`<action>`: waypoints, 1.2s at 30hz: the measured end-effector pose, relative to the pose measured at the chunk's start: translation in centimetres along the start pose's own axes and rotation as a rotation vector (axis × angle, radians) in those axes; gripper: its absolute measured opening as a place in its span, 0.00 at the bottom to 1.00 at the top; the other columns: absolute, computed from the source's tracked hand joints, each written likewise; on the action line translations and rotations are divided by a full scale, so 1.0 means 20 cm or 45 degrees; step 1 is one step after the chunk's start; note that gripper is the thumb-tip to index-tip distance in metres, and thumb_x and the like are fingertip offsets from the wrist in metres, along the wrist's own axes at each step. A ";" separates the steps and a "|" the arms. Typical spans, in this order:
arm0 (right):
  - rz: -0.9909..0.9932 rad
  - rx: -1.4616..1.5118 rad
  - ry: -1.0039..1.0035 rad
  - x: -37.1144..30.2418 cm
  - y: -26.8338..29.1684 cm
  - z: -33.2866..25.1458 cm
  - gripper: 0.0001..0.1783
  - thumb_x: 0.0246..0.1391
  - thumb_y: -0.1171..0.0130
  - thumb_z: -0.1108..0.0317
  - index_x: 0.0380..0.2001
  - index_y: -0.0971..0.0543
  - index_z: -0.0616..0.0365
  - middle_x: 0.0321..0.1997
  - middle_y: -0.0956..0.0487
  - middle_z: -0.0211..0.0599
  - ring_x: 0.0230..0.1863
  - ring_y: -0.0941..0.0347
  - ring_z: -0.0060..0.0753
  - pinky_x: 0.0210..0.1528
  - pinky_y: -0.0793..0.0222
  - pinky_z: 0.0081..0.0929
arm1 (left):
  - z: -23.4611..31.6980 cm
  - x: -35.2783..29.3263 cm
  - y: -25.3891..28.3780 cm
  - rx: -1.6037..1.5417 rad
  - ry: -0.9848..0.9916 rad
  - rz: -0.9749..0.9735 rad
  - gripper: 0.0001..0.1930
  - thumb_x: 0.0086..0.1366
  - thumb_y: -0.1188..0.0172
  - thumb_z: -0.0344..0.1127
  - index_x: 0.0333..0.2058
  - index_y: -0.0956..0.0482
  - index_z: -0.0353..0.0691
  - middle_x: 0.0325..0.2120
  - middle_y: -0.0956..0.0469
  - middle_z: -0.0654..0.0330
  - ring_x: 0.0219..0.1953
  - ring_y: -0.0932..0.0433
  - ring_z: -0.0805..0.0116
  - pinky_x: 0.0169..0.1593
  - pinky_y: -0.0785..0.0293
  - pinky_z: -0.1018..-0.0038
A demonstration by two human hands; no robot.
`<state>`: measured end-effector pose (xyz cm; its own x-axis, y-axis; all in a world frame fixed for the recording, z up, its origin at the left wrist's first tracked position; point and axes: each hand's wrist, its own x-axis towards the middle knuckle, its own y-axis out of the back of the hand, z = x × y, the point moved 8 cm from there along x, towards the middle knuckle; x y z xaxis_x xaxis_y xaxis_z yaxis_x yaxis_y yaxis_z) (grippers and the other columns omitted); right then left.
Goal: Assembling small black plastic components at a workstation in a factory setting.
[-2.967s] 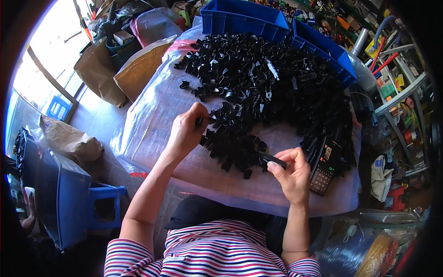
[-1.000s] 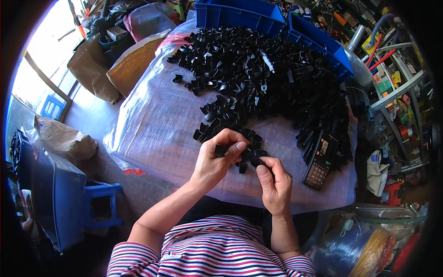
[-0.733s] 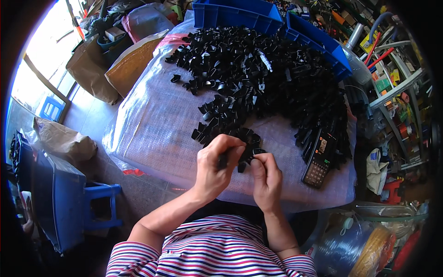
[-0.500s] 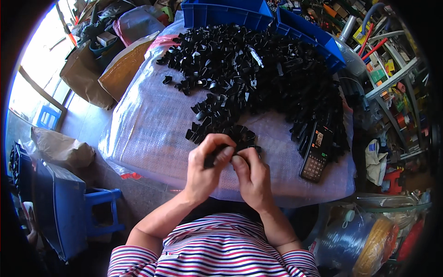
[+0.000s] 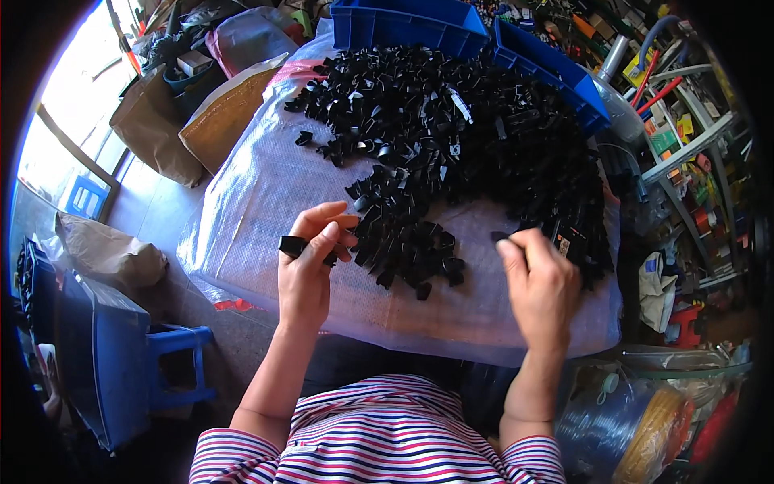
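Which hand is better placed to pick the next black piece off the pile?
Probably the right hand: it holds only a small black bit at its fingertips and sits right at the pile of black plastic pieces. The left hand already has a black piece in its grip.

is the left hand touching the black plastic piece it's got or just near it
Touching. The head view shows the left hand pinching the black plastic piece between thumb and fingers, lifted clear of the pile of black pieces.
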<state>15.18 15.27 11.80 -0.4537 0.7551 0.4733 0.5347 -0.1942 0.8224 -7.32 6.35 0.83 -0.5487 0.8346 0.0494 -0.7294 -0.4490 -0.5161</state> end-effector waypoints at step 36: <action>-0.310 0.066 0.262 0.09 -0.46 0.19 0.11 0.40 0.42 0.79 0.30 0.29 0.60 0.31 0.30 0.40 0.36 0.31 0.43 0.38 0.33 0.33 | 0.08 0.07 0.02 1.724 -0.650 0.030 0.11 0.46 0.42 0.24 0.31 0.27 0.39 0.27 0.28 0.57 0.37 0.28 0.56 0.41 0.33 0.64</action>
<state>12.20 20.86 3.82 -0.7045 0.6322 0.3226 0.4257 0.0127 0.9048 -9.02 6.90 1.99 -0.4380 0.7500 0.4956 -0.3793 -0.6540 0.6545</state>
